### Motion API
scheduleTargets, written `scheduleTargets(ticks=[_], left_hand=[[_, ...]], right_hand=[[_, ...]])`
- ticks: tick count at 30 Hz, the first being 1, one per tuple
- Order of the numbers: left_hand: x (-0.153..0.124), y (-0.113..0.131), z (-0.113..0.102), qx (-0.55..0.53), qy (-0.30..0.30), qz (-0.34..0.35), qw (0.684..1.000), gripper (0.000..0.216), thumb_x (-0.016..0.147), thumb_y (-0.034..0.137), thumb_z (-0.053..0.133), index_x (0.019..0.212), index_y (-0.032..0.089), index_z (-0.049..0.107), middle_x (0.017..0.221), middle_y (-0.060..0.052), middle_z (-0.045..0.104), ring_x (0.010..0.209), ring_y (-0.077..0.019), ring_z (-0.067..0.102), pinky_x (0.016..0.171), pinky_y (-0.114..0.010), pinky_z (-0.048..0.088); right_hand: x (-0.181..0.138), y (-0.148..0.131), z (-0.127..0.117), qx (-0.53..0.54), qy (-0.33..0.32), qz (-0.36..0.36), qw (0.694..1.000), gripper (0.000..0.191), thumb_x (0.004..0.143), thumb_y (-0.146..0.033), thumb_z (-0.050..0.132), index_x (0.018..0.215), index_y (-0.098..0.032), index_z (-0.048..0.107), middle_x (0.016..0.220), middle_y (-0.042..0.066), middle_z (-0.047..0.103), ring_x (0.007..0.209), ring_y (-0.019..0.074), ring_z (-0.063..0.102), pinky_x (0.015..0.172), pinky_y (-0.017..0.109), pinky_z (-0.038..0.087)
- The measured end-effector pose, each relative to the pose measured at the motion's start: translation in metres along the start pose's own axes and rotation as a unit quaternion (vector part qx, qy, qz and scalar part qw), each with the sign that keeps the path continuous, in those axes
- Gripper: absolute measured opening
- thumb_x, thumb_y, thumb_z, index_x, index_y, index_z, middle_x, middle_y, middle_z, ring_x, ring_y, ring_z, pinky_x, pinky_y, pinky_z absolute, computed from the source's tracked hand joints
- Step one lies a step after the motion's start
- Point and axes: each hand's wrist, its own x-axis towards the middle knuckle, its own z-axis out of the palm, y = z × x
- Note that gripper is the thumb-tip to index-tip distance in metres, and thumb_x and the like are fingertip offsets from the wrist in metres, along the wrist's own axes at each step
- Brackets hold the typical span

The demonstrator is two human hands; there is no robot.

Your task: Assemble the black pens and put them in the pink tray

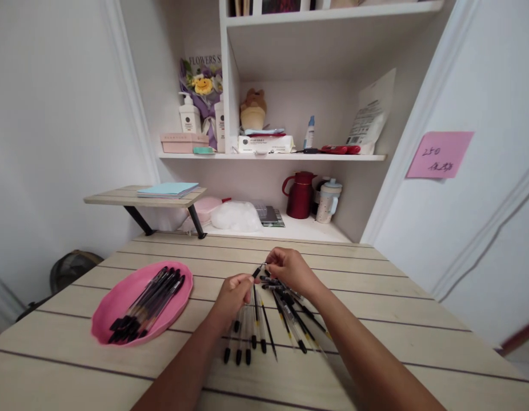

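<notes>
My left hand pinches a pen by its black grip, with the thin end pointing up and right. At that thin end the fingers of my right hand are closed, on the pen's tip or a small part of it; which one I cannot tell. Below my hands, several clear pen barrels with black ends lie on the table. Among them is a dark, thin refill. Under my right wrist lies a loose pile of pen parts, partly hidden by the forearm.
To the left, a pink tray holds a bundle of black-capped pens. The slatted table carries a small raised stand with a blue notebook. Behind are shelves, a red jug and a light cup.
</notes>
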Motion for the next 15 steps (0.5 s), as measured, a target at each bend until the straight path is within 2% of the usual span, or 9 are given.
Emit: scheduleTargets(ticks=[6, 10, 15], left_hand=[[0.004, -0.006, -0.003, 0.026, -0.014, 0.003, 1.0, 0.031, 0.069, 0.041, 0.051, 0.072, 0.013, 0.063, 0.041, 0.005, 0.041, 0.04, -0.0069, 0.03, 0.042, -0.019, 0.022], [0.006, -0.011, -0.004, 0.039, -0.027, 0.0, 0.999, 0.033, 0.07, 0.041, 0.051, 0.078, 0.012, 0.063, 0.041, 0.005, 0.041, 0.041, -0.0069, 0.028, 0.042, -0.019, 0.02], [0.007, -0.013, -0.005, 0.041, -0.034, 0.0, 0.999, 0.033, 0.071, 0.041, 0.051, 0.079, 0.012, 0.063, 0.042, 0.005, 0.041, 0.042, -0.007, 0.029, 0.042, -0.019, 0.021]], right_hand=[[-0.002, -0.001, -0.004, -0.033, 0.004, -0.027, 0.999, 0.005, 0.065, -0.016, 0.053, 0.068, -0.016, 0.057, 0.052, -0.003, 0.055, 0.046, 0.008, 0.047, 0.045, 0.018, 0.033], [-0.002, -0.002, -0.006, -0.033, 0.0, -0.043, 0.999, 0.011, 0.064, -0.012, 0.052, 0.07, -0.016, 0.059, 0.053, -0.003, 0.055, 0.048, 0.0082, 0.047, 0.046, 0.018, 0.033], [-0.004, -0.003, -0.005, 0.05, -0.041, 0.009, 0.998, 0.015, 0.064, -0.011, 0.051, 0.074, -0.015, 0.061, 0.052, -0.002, 0.055, 0.048, 0.0091, 0.05, 0.045, 0.019, 0.034]])
